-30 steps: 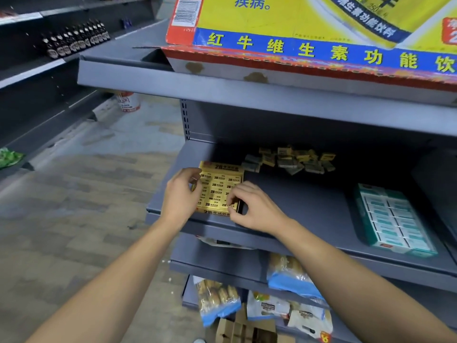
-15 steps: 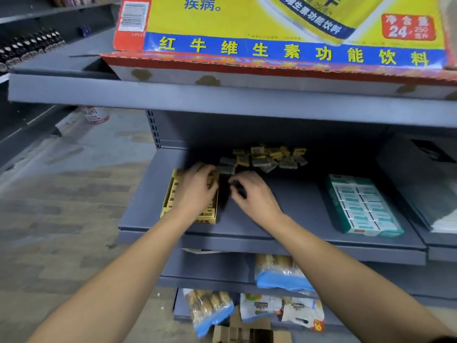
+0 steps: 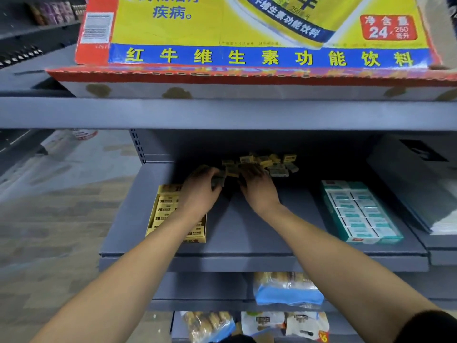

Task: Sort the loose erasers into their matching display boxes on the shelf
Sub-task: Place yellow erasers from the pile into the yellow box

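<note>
Both hands are reaching to the back of the grey shelf (image 3: 247, 233), right at the pile of loose erasers (image 3: 262, 163) sitting in the shadow near the back wall. The left hand (image 3: 200, 191) has its fingers curled over a dark-wrapped eraser (image 3: 218, 180) at the near left edge of the pile, looks like it's gripping it, though it's dim back there. The right hand (image 3: 258, 189) is palm down with fingertips on the front of the pile; fingers are bent but honestly can't tell if it's got hold of anything or is just touching.

The yellow display box (image 3: 165, 211) lies flat on the left part of the shelf, near the front edge, partly under the left forearm. It has rows of yellow erasers in it already. The teal and white display box (image 3: 358, 214) is over on the right side of the same shelf, well apart from the pile, filled with neat rows of erasers.

Up top on the next shelf sits a big yellow and blue drink carton (image 3: 247, 33). Below there are snack bags (image 3: 286, 289), one blue and clear. Off to the right, a flat grey box (image 3: 420, 179) is on the neighbouring shelf.
</note>
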The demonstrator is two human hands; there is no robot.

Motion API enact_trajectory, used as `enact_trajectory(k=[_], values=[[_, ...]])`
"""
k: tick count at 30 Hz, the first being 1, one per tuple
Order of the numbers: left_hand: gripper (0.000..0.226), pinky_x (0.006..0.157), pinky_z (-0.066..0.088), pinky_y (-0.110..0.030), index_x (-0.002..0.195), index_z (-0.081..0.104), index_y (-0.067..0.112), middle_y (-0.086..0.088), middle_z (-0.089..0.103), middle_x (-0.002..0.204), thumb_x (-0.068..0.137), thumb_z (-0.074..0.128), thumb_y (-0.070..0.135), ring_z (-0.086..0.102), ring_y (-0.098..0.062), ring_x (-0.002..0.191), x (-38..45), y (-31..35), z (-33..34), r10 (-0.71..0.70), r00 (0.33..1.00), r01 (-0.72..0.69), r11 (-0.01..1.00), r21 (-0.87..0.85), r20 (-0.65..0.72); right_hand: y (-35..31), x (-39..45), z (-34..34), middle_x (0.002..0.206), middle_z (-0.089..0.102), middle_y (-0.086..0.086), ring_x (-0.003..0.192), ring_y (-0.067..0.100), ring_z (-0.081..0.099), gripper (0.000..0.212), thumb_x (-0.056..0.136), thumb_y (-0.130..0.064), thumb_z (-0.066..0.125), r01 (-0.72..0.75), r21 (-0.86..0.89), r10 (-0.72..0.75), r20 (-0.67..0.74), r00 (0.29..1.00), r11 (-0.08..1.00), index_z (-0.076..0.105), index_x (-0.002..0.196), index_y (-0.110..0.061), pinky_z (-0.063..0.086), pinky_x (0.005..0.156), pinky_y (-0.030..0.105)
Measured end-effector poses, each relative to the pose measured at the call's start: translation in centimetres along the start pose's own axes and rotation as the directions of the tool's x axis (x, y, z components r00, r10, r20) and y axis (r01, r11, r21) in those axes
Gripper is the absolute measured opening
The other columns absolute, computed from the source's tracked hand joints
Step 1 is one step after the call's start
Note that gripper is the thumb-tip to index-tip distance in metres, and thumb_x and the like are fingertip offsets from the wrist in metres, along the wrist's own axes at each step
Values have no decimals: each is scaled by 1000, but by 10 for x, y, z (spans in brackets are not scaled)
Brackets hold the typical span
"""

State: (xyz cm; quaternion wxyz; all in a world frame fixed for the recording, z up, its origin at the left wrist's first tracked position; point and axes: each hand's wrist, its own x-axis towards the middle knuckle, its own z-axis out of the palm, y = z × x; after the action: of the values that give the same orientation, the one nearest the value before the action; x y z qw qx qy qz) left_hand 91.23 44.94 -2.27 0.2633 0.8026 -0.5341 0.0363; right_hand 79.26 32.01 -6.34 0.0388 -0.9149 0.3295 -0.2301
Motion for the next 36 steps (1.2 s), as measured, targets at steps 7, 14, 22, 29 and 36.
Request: enact_trajectory(k=[7, 14, 22, 29, 36], values=[[29, 84, 48, -32, 119, 61, 21, -3, 60, 118, 91, 56, 26, 57, -22, 108, 0, -9, 3, 10, 1000, -10, 999, -43, -18, -3, 19, 16, 147, 43, 10, 137, 27, 36, 45, 101, -16, 39, -19, -98, 37, 178, 983, 995, 37, 146, -17, 23, 115, 37], [35, 85, 49, -32, 126, 57, 21, -4, 59, 123, 91, 57, 24, 57, -24, 110, -5, -14, 2, -19, 1000, 19, 999, -31, 9, -6, 10, 11, 131, 57, 10, 124, 29, 49, 38, 95, -9, 49, 30, 42, -32, 39, 999, 999, 58, 131, -19, 36, 103, 34], [42, 88, 46, -32, 130, 56, 20, -6, 60, 127, 90, 64, 26, 56, -26, 114, -3, 2, 6, -10, 1000, 11, 997, -72, 10, -7, -27, -33, 135, 54, 14, 116, 34, 57, 56, 90, -12, 63, 117, 297, -104, -59, 993, 948, 43, 142, -11, 53, 87, 44], [32, 82, 43, -25, 119, 65, 16, -6, 65, 120, 86, 68, 17, 60, -26, 110, -11, 21, 16, 94, 995, -85, 980, -180, 39, 4, -51, -46, 127, 59, 12, 116, 28, 57, 45, 89, -9, 64, 99, 388, -72, -83, 994, 917, 52, 132, -9, 50, 94, 38], [45, 86, 46, -25, 131, 56, 20, -4, 66, 115, 88, 67, 18, 61, -19, 103, -15, 26, 20, 111, 993, -95, 958, -269, 45, 7, -62, -52, 103, 67, -1, 89, 6, 66, 22, 96, -17, 57, -131, 625, 173, -6, 985, 769, 61, 116, -12, 52, 78, 21]])
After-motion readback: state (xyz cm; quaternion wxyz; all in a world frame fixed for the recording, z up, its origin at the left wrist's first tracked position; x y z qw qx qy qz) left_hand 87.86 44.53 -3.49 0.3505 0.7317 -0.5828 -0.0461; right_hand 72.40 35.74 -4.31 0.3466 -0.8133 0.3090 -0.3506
